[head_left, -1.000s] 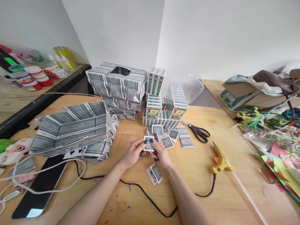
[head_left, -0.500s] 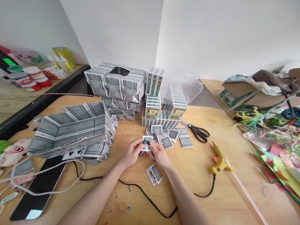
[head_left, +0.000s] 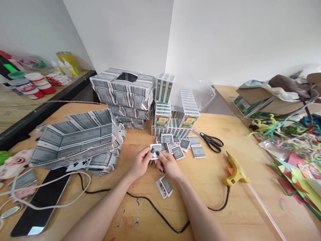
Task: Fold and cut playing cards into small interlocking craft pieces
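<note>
Where two hands [head_left: 156, 164] meet, one card [head_left: 155, 150].

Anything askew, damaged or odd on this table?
Mostly craft clutter. The card-covered box at left sags, its wall leaning and a clubs card jutting from beneath. The glue gun cord runs close under both forearms. Both hands, left hand and right hand, pinch one card.
</note>
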The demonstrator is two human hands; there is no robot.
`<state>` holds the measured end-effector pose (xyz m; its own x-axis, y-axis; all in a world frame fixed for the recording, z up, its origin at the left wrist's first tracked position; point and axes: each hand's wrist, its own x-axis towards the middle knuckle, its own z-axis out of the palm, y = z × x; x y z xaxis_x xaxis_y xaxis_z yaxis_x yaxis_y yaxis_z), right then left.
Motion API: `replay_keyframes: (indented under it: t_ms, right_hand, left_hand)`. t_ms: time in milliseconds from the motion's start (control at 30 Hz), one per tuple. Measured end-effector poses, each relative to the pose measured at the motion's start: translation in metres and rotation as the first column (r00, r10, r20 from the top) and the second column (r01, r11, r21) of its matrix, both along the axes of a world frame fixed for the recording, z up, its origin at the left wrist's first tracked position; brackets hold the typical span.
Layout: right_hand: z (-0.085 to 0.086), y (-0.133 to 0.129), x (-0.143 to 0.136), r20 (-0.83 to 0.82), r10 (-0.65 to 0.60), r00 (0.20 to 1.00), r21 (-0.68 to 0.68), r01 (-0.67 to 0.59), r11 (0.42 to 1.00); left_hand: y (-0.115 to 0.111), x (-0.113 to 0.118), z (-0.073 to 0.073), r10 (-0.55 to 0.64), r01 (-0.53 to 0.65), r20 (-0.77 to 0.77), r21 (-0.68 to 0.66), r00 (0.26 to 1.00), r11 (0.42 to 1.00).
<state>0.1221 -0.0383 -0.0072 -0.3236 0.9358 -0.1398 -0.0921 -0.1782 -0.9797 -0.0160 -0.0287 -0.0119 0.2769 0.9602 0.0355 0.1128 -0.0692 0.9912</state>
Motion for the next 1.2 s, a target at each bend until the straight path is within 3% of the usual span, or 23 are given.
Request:
replay_keyframes:
  t_ms: [200,333,433,533,633,800,933,1200]
  right_hand:
    - [-0.009,-0.002,-0.007,0.229,-0.178,0.957,0.127,0.152,0.98]
    - [-0.013,-0.001,-0.007,0.357,-0.304,0.883,0.31,0.194,0.931]
    - [-0.013,-0.001,-0.005,0.376,-0.277,0.885,0.322,0.155,0.934]
    - [-0.012,-0.002,-0.006,0.398,-0.216,0.892,0.33,0.081,0.941]
    - [-0.012,-0.004,-0.008,0.451,-0.198,0.87,0.41,-0.004,0.912]
    - [-0.013,-0.005,-0.011,0.507,-0.21,0.836,0.435,-0.039,0.899]
    - [-0.015,-0.005,-0.012,0.552,-0.223,0.804,0.444,-0.058,0.894]
    - [-0.015,-0.006,-0.013,0.609,-0.221,0.762,0.434,-0.087,0.897]
  left_hand:
    - [-0.001,0.0,-0.002,0.094,-0.083,-0.123,0.09,0.988,0.992]
    - [0.0,0.0,-0.003,0.119,-0.101,-0.141,0.13,0.983,0.986]
    - [-0.001,0.0,-0.001,0.121,-0.113,-0.093,0.087,0.988,0.99]
    - [-0.002,0.001,0.006,0.125,-0.125,0.055,0.009,0.991,0.992]
    - [-0.003,0.004,0.01,0.124,-0.112,0.149,-0.084,0.981,0.99]
    - [-0.003,0.01,0.004,0.247,-0.2,0.218,-0.213,0.944,0.956]
    - [-0.003,0.012,0.001,0.26,-0.138,0.36,-0.329,0.896,0.934]
    - [-0.003,0.011,-0.003,0.328,-0.196,0.355,-0.36,0.875,0.912]
